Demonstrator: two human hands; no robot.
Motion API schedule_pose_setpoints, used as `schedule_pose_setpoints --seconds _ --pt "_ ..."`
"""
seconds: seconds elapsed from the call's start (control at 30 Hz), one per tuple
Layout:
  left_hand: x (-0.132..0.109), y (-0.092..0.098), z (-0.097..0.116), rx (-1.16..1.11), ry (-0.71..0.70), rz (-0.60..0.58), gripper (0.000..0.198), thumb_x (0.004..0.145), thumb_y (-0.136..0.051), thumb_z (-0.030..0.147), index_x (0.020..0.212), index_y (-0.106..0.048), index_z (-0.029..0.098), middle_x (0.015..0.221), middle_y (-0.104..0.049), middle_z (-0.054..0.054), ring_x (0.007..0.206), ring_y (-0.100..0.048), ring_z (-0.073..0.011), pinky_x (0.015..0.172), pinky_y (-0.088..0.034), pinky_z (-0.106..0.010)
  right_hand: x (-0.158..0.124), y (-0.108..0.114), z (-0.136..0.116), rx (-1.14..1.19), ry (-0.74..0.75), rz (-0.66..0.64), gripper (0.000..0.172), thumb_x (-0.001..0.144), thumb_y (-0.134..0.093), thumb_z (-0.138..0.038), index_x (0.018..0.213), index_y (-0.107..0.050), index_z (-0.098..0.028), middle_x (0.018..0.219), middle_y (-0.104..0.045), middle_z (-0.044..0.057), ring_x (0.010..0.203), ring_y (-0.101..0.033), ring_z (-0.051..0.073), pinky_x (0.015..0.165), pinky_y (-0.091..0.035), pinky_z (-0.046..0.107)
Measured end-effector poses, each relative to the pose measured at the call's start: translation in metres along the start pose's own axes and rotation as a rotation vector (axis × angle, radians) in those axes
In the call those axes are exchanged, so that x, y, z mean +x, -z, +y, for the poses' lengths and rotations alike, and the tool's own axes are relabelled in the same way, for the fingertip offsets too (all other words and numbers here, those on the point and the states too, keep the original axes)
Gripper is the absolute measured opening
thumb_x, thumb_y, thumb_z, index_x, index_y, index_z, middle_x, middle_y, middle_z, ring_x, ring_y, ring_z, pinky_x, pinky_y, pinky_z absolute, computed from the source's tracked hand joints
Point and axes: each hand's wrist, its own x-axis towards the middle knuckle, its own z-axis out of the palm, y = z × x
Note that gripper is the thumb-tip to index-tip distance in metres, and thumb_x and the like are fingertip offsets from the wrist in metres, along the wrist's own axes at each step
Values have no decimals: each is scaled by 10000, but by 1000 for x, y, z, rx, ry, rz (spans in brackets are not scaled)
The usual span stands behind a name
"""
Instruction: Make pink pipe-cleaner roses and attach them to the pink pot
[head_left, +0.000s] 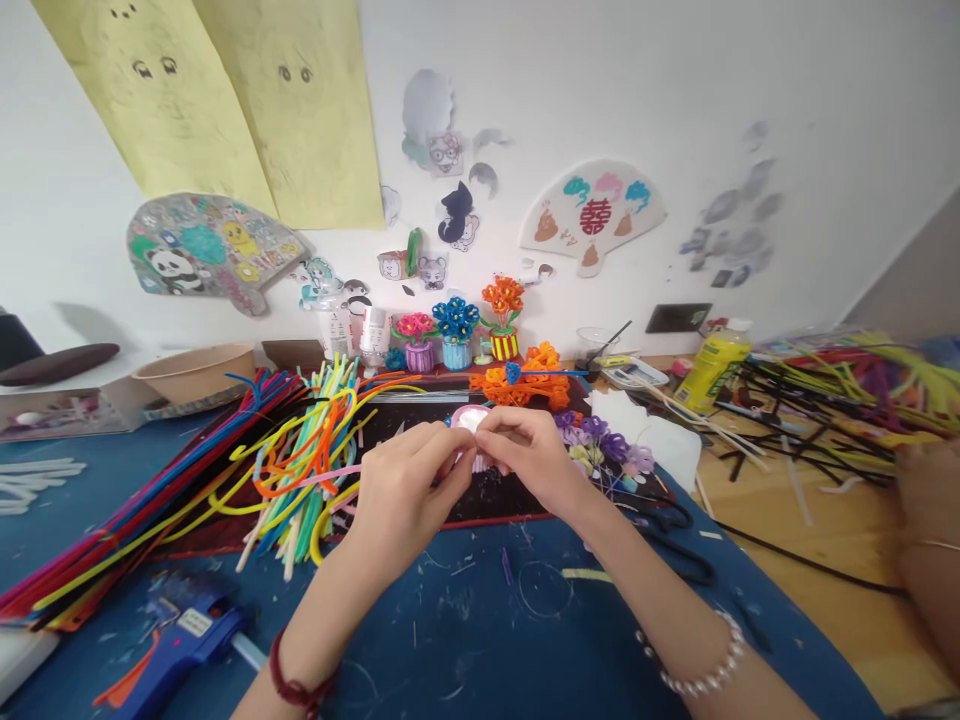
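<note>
My left hand [409, 490] and my right hand [529, 455] meet in the middle, fingertips pinched together. Just at the fingertips is a small pot [470, 416] with a pink rim and a white inside; the fingers cover much of it. A pink pipe cleaner [334, 474] runs out leftward from behind my left hand, and its end at the fingers is hidden. Whatever lies between my right fingertips is too small to make out. Close by on the right are purple pipe-cleaner flowers [600, 445].
A pipe-cleaner bundle [307, 460] lies left, above a blue glue gun [191, 635]. Finished flower pots [457, 350] and orange flowers [525, 378] stand behind. Right are a yellow bottle [712, 368], black pipe cleaners [814, 430] and another person's arm [930, 540].
</note>
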Motion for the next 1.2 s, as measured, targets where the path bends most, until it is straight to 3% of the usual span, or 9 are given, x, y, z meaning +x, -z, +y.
schedule_pose_setpoints --seconds 0.27,0.4,0.6,0.97,1.07,1.2 --pt "5 11 -7 -171 36 4 54 905 -638 153 872 -679 164 742 -677 -15 656 -609 -124 611 -445 -229 0 13 4 112 -38 -86 240 832 -691 -314 660 -611 -167 593 -572 -30 482 -466 70 465 -391 198" --pt "9 17 -6 -251 -5 -21 90 912 -624 135 859 -692 157 735 -681 -22 639 -605 -117 591 -455 -223 1 16 6 226 -83 -127 218 842 -714 -336 713 -661 -169 627 -614 -16 507 -517 80 481 -429 202" --pt "5 13 -7 -126 -65 107 79 910 -643 163 876 -712 145 670 -663 -31 580 -558 -123 553 -445 -239 1 7 6 287 -89 -35 216 824 -763 -371 787 -739 -160 645 -672 15 517 -577 100 496 -461 222" --pt "4 6 -9 -44 -53 158 125 910 -640 155 863 -742 99 605 -631 -28 540 -545 -120 524 -426 -235 -1 -6 4 310 -128 145 270 694 -862 -397 728 -766 -147 620 -702 44 495 -611 123 455 -478 229" --pt "4 8 -10 -82 -45 115 132 916 -638 181 889 -753 123 652 -687 -33 563 -588 -120 546 -447 -226 -2 -7 2 269 -86 174 262 721 -838 -407 733 -764 -155 611 -692 37 499 -605 125 466 -483 241" --pt "7 15 -11 -236 124 -60 124 901 -668 256 889 -766 181 723 -755 -6 562 -604 -105 541 -449 -207 -2 3 -1 106 -6 149 234 707 -844 -378 697 -750 -164 549 -644 14 461 -563 128 447 -460 260"
